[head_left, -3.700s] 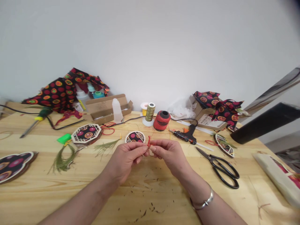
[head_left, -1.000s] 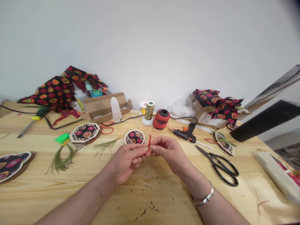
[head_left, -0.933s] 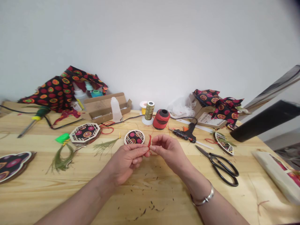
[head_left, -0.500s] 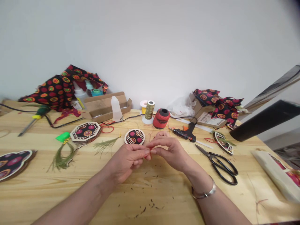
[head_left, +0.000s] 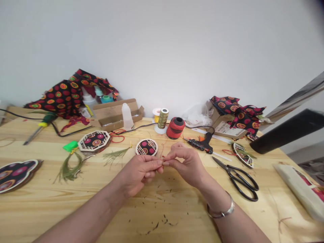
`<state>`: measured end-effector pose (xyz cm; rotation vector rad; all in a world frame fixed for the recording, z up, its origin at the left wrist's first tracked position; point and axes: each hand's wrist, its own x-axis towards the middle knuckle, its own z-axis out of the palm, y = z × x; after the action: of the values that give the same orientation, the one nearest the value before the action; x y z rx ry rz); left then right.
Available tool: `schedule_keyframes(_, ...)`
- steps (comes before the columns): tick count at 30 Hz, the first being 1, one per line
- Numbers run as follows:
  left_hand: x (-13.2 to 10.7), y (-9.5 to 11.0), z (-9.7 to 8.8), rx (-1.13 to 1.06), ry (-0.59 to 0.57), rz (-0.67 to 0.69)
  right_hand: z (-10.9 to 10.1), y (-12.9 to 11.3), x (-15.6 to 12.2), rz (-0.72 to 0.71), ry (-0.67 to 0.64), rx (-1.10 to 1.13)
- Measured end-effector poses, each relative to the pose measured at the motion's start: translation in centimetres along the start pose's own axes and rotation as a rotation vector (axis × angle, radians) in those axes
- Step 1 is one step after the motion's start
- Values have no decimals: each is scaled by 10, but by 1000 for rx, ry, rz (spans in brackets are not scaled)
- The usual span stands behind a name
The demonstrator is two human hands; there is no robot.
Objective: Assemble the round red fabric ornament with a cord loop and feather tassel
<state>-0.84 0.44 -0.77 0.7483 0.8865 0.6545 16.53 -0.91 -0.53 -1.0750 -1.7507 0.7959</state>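
Observation:
My left hand (head_left: 138, 170) and my right hand (head_left: 185, 163) meet fingertip to fingertip above the wooden table (head_left: 76, 209). Both pinch a short piece of red cord (head_left: 163, 161), which is almost fully hidden between the fingers. A thin red thread runs back from the hands towards the red spool (head_left: 175, 128). Just behind my left fingers lies a small round wooden ornament (head_left: 146, 147) with black and pink patterned fabric inside.
Black scissors (head_left: 238, 179) lie right of my hands, a black glue gun (head_left: 201, 144) behind them. A gold thread spool (head_left: 163, 120), cardboard box (head_left: 115, 113), patterned fabric (head_left: 68, 94), octagonal ornaments (head_left: 94, 141), green fibre bundle (head_left: 68, 167) and screwdriver (head_left: 37, 130) sit left and behind.
The red cord end that stood up between my fingertips is now folded in and mostly hidden. My right hand rolled over so its fingers curl down over the pinch.

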Motion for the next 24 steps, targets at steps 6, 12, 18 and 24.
schedule_keyframes(6,1,0,-1,-46,3,23,1,-2,1,-179,-1,-280)
schedule_keyframes(12,3,-2,-4,-114,16,12,3,-3,0,-175,23,-349)
schedule_keyframes(18,2,-2,3,-34,90,134,8,-1,3,366,155,259)
schedule_keyframes(24,-2,-7,8,170,110,269,18,-4,0,535,108,693)
